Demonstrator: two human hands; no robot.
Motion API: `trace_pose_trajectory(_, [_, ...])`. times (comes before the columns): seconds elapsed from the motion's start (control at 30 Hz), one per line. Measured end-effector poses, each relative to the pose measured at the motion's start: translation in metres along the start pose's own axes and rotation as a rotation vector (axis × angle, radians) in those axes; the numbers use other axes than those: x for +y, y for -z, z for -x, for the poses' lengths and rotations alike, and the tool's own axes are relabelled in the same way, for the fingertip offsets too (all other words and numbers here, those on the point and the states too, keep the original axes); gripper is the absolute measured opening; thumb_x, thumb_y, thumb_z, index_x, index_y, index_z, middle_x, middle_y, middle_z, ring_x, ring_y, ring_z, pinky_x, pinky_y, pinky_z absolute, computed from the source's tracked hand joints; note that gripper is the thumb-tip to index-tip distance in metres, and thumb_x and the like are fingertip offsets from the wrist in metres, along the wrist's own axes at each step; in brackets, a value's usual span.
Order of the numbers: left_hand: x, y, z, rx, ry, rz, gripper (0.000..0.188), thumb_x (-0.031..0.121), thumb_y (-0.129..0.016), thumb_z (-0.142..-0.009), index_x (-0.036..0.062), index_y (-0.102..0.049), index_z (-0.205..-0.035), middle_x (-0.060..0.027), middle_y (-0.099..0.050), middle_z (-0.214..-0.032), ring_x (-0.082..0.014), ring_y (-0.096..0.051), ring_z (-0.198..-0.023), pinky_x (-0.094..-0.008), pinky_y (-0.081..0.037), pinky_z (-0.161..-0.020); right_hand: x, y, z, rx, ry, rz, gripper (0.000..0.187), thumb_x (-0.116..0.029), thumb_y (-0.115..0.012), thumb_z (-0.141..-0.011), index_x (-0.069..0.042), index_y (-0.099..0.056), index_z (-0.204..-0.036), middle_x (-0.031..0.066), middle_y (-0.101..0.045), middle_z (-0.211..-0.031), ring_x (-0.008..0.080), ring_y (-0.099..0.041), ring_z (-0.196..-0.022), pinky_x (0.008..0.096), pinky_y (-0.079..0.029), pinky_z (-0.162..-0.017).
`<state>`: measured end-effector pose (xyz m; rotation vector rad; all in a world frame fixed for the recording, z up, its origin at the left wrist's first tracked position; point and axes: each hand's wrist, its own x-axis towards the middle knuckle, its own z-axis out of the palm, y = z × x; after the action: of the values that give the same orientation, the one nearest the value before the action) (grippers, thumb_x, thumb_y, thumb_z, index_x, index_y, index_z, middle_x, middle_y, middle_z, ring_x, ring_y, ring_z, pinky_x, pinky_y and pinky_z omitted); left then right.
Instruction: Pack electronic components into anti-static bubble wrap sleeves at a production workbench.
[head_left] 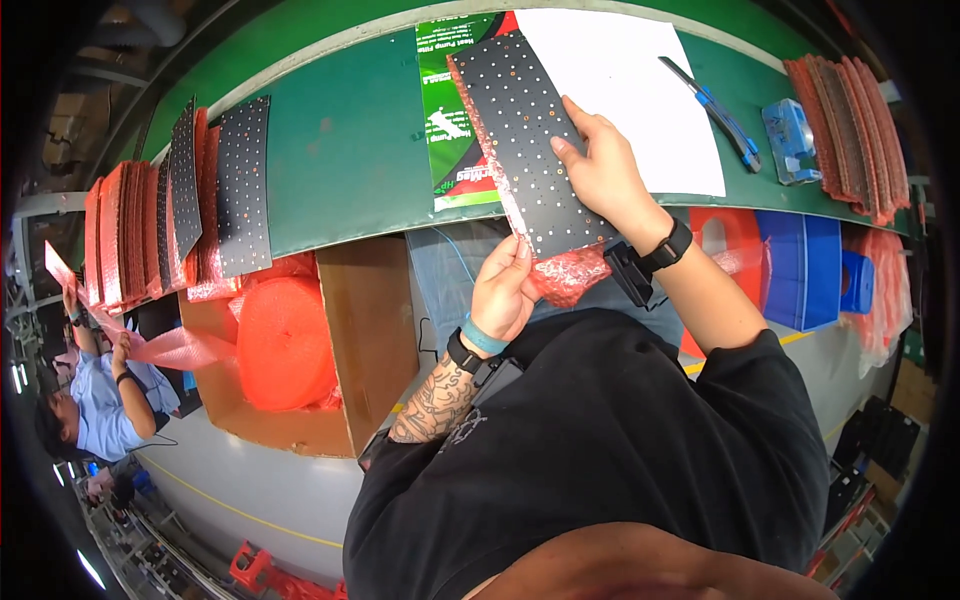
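A black panel [530, 140] dotted with small pale and copper-coloured spots is tilted over the near edge of the green bench. Pinkish-red bubble wrap [568, 278] lies behind it and shows along its left side and bottom. My left hand [503, 290] pinches the lower left corner, where panel and wrap meet. With its thumb on the face and its fingers along the right edge, my right hand [607, 170] holds the panel. Under and beyond it are a green, red and black printed sheet [442, 140] and a white sheet [640, 90].
A blue utility knife [722, 122] and a clear blue box [790, 140] lie at right, beside stacked wrapped panels [845, 135]. More panels [125, 235] stand at left. Below are a cardboard box [370, 340] with a red bubble-wrap roll [288, 345] and blue bins [800, 265]. A co-worker [110, 400] handles wrap.
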<state>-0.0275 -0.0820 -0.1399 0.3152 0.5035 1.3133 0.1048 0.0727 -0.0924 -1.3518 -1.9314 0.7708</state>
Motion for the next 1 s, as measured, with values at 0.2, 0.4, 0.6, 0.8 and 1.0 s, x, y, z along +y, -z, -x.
trace_pose_trajectory(0.2, [-0.001, -0.001, -0.001, 0.007, -0.01, 0.019, 0.04, 0.015, -0.039, -0.109, -0.0069, -0.042, -0.142, -0.0174, -0.053, -0.142, -0.0282, -0.053, -0.132, -0.0452, -0.042, -0.113, -0.014, 0.001, 0.004, -0.028, -0.062, 0.111, 0.052, -0.009, -0.066, -0.092, 0.006, -0.053, -0.14, 0.0176, -0.057, -0.105, 0.0286, -0.061, -0.099, 0.035, -0.05, -0.087])
trace_pose_trajectory(0.4, [-0.001, 0.002, -0.002, -0.005, -0.015, 0.0, 0.038, 0.016, -0.039, -0.11, -0.0036, -0.043, -0.142, -0.0144, -0.056, -0.139, -0.0259, -0.056, -0.128, -0.0441, -0.047, -0.109, -0.019, -0.002, 0.008, 0.015, -0.004, 0.197, 0.05, -0.011, -0.065, -0.092, 0.006, -0.054, -0.138, 0.0191, -0.055, -0.11, 0.0321, -0.062, -0.099, 0.0369, -0.052, -0.086])
trace_pose_trajectory(0.6, [-0.002, 0.005, 0.004, -0.023, -0.086, -0.194, 0.036, 0.016, -0.05, -0.107, -0.0021, -0.048, -0.138, -0.0094, -0.064, -0.127, -0.0158, -0.065, -0.108, -0.0314, -0.054, -0.089, -0.02, -0.002, 0.009, -0.001, 0.084, 0.37, 0.045, -0.017, -0.064, -0.094, 0.006, -0.058, -0.132, 0.0199, -0.056, -0.11, 0.0375, -0.063, -0.096, 0.0417, -0.054, -0.083])
trace_pose_trajectory(0.8, [-0.005, 0.008, 0.005, 0.069, -0.066, -0.391, 0.032, 0.017, -0.055, -0.105, 0.0005, -0.052, -0.133, -0.001, -0.067, -0.11, -0.003, -0.056, -0.078, -0.0193, -0.042, -0.063, -0.034, 0.029, -0.07, -0.252, 0.248, 0.643, 0.028, -0.019, -0.068, -0.09, 0.0, -0.07, -0.11, 0.016, -0.063, -0.09, 0.0348, -0.067, -0.088, 0.0417, -0.055, -0.075])
trace_pose_trajectory(1.0, [0.002, 0.004, 0.005, 0.138, -0.053, -0.465, 0.029, 0.017, -0.052, -0.106, 0.0014, -0.054, -0.131, 0.0019, -0.067, -0.105, -0.0001, -0.05, -0.07, -0.0171, -0.036, -0.057, -0.045, -0.006, -0.158, -0.555, 0.457, 0.488, 0.035, -0.023, -0.077, -0.084, 0.004, -0.068, -0.104, 0.0285, -0.063, -0.112, 0.0427, -0.059, -0.113, 0.0473, -0.049, -0.093])
